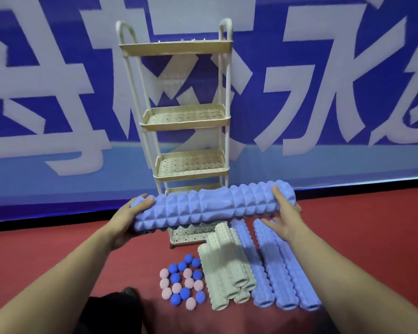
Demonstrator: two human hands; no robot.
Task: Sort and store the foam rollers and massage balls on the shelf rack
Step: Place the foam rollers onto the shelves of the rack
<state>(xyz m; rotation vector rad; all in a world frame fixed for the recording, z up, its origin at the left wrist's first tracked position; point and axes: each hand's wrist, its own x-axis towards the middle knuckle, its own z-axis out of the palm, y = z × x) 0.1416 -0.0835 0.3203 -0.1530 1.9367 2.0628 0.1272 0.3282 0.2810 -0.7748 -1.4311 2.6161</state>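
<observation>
1. In front of the shelf rack [186, 116], both bare forearms reach forward and hold one lavender foam roller [212, 208] level and crosswise, raised off the floor at about the height of the rack's lowest tiers.
2. The left hand [128, 218] cups the roller's left end from below and behind, its fingers curled over the top so that it grasps the foam.
3. The right hand [284, 213] lies against the roller's right end with fingers straight and spread, the index finger laid up over the foam and the thumb pointing left underneath; it presses rather than clenches.
4. The held roller is a long cylinder covered in a grid of raised pyramid-shaped bumps, with a smoother wavy band near its middle.
5. The rack is cream plastic, tall and narrow, with looped tube handles on top and shallow perforated trays.
6. On the red floor [360, 237] just before the rack lie three more lavender rollers [270, 268] side by side, ridged and hollow at the near ends.
7. Touching their left side is a pile of pale cream rollers [225, 266], knobbed and also hollow.
8. Left of those sits a tight cluster of spiky massage balls [182, 282], some deep blue, some pink.
9. Behind the rack hangs a blue banner [323, 80] with large white characters.
</observation>
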